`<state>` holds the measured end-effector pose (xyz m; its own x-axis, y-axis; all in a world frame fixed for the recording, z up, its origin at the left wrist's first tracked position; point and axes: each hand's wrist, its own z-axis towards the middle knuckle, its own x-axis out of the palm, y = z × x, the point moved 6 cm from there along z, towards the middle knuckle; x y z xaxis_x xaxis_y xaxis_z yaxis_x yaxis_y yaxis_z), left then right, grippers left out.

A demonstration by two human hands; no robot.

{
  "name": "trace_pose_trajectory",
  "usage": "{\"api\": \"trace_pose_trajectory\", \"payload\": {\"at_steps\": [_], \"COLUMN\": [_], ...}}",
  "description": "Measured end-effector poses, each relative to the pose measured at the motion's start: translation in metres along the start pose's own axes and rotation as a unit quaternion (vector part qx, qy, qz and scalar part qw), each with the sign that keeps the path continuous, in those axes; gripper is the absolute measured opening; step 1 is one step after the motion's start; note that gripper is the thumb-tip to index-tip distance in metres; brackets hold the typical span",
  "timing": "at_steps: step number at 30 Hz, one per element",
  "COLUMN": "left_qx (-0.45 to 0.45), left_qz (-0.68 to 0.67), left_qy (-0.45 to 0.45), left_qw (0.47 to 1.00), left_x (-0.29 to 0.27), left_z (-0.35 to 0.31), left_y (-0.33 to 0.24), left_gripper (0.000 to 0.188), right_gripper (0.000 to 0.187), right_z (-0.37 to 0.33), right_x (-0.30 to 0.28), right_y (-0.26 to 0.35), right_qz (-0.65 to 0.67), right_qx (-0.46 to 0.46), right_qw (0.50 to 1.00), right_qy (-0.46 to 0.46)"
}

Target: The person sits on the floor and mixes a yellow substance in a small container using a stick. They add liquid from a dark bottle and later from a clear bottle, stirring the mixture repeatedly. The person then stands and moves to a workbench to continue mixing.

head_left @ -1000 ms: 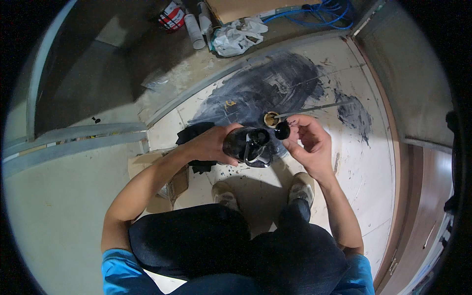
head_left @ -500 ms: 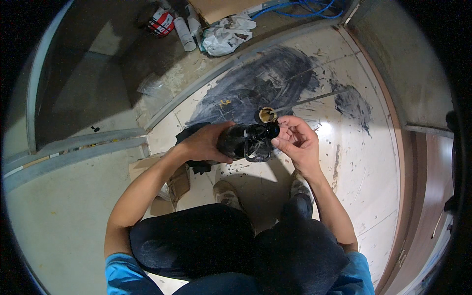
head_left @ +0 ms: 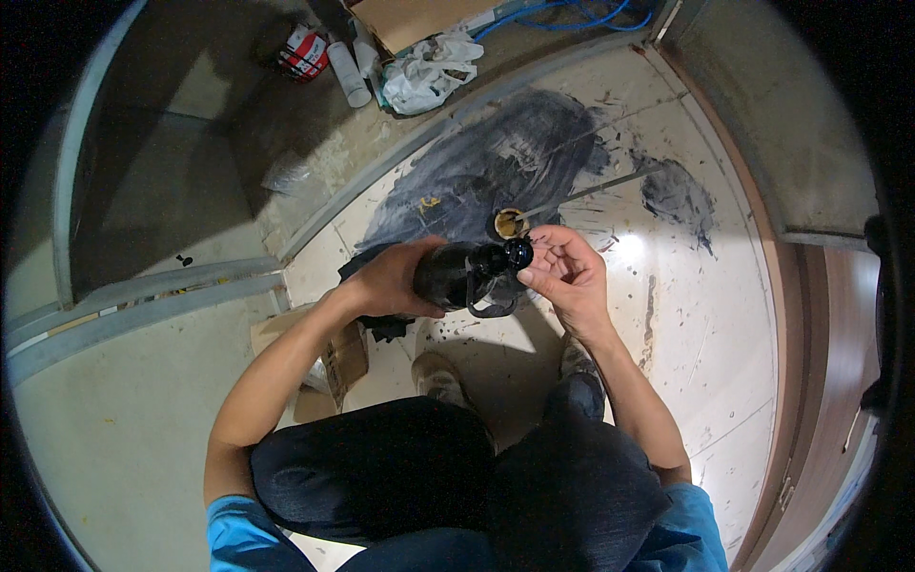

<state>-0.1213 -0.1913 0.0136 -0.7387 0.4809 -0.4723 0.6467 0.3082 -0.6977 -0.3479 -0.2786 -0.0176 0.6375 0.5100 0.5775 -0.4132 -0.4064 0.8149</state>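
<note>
A dark, glossy jug with a loop handle is held tilted on its side in front of me, its neck pointing right. My left hand wraps round its body. At the neck, the thumb and fingers of my right hand close about the round black cap. Just beyond the cap a small open tin stands on the floor. Brownish-yellow material shows inside it, and a long thin rod leans out toward the right.
Dark grey smears cover the pale tiled floor beyond the jug. A torn cardboard box lies by my left leg. On the raised ledge sit a white plastic bag, a white cylinder, a red-and-white container and blue cable.
The view has shifted slightly, moving the floor and hands a little to the left in it. Both hands keep the same hold on the jug and its cap.
</note>
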Motion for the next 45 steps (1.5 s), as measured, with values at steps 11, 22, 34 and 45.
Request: {"api": "trace_pose_trajectory", "payload": {"at_steps": [11, 22, 34, 45], "left_qx": [0.173, 0.034, 0.082, 0.073], "left_qz": [-0.103, -0.247, -0.283, -0.256], "left_qy": [-0.115, -0.262, -0.316, -0.307], "left_qw": [0.973, 0.932, 0.902, 0.914], "left_x": [-0.008, -0.029, -0.037, -0.040], "left_z": [0.003, -0.003, -0.011, -0.008], "left_y": [0.007, 0.074, 0.075, 0.071], "left_gripper": [0.079, 0.092, 0.072, 0.076], "right_gripper": [0.048, 0.042, 0.040, 0.040], "right_z": [0.021, 0.037, 0.046, 0.049], "right_x": [0.010, -0.028, -0.031, -0.030], "right_y": [0.017, 0.013, -0.002, -0.003], "right_qz": [0.030, -0.153, -0.201, -0.249], "right_qx": [-0.049, -0.019, -0.018, -0.002], "right_qw": [0.998, 0.987, 0.979, 0.968], "right_qy": [-0.006, -0.048, -0.004, 0.015]}}
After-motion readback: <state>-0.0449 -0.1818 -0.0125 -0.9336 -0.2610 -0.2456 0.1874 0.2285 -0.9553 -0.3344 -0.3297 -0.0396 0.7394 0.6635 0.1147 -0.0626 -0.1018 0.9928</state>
